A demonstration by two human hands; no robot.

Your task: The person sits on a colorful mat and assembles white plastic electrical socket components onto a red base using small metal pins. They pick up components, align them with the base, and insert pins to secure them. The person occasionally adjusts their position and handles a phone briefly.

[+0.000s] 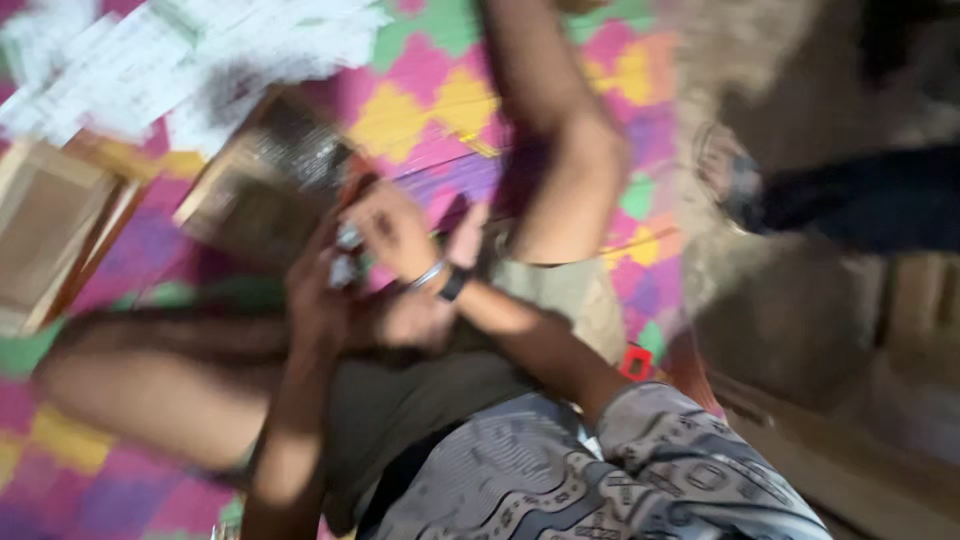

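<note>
Sitting cross-legged on a bright patterned mat (pixel 440 90), we are working over our lap, and the picture is badly smeared by motion, so much stays uncertain. Far left lie pale printed sheets (pixel 150 60); just near of them sits a wooden frame (pixel 50 220), and a second frame (pixel 270 180) with a dark mesh panel leans close to our hands. At the right edge another person's leg and foot (pixel 740 180) rest on bare ground.

Our right hand (pixel 395 235), with a bangle and a dark band at the wrist, is curled with the fingers drawn in, seemingly pinching a small pale piece (pixel 347 255). Our left hand (pixel 315 300) comes up from below, fingers bent and meeting the same piece; whether it truly grips or only steadies, we cannot tell. The piece sits between the two hands, just in front of the mesh frame and above our knee.

To work it well, we judge both hands should stay braced near the lap, one holding firm while the other works, head kept steady.
</note>
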